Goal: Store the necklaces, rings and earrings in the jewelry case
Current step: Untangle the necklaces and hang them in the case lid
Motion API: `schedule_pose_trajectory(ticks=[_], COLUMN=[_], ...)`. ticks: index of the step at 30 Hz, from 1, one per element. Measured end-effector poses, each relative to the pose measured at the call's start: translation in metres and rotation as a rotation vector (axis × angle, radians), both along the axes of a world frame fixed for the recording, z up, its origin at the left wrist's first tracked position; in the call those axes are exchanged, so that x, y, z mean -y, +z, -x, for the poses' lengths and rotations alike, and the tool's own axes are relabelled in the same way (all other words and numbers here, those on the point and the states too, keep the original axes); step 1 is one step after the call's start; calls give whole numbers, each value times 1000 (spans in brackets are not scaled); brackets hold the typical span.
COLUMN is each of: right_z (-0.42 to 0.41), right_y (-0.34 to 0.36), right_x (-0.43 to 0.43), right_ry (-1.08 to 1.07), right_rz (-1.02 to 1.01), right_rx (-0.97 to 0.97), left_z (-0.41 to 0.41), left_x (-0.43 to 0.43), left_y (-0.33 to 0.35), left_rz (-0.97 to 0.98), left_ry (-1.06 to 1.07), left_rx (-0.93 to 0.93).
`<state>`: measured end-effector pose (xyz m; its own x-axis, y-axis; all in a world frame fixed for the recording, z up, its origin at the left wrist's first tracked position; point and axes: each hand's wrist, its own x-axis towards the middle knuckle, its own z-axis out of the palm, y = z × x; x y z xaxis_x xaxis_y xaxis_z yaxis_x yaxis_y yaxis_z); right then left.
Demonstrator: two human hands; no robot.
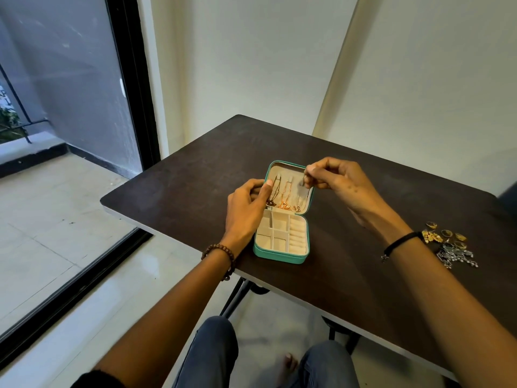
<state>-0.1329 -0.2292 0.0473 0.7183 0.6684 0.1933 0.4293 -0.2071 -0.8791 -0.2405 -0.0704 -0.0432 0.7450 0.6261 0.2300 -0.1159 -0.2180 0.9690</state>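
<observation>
Dark worktop by a cream wall is carrying the open teal jewelry case. Your left hand is gripping the left edge of the lid, its fingers curled round it beside the hanging necklaces. Your right hand is pinching a thin pale strand at the lid's upper right. Loose rings and earrings are lying near your right wrist.

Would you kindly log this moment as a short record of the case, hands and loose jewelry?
case: teal jewelry case open on the table, tray compartments look empty
lid: holds a dark necklace and a rose-gold necklace
left hand: grips the lid's left edge
right hand: pinches what seems a thin chain at the lid's upper right
loose: rings and earrings, far right
</observation>
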Motion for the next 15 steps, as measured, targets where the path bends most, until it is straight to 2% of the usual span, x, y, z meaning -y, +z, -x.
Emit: schedule_pose_trajectory(ticks=[6,15], right_z=[-5,-12], right_y=[1,-15], right_x=[5,-1], right_ry=[-20,-142], right_rz=[114,309], right_rx=[137,796], left_z=[0,-2], left_x=[1,3], left_y=[1,0], left_rz=[4,1], left_ry=[-2,2], left_rx=[-1,3])
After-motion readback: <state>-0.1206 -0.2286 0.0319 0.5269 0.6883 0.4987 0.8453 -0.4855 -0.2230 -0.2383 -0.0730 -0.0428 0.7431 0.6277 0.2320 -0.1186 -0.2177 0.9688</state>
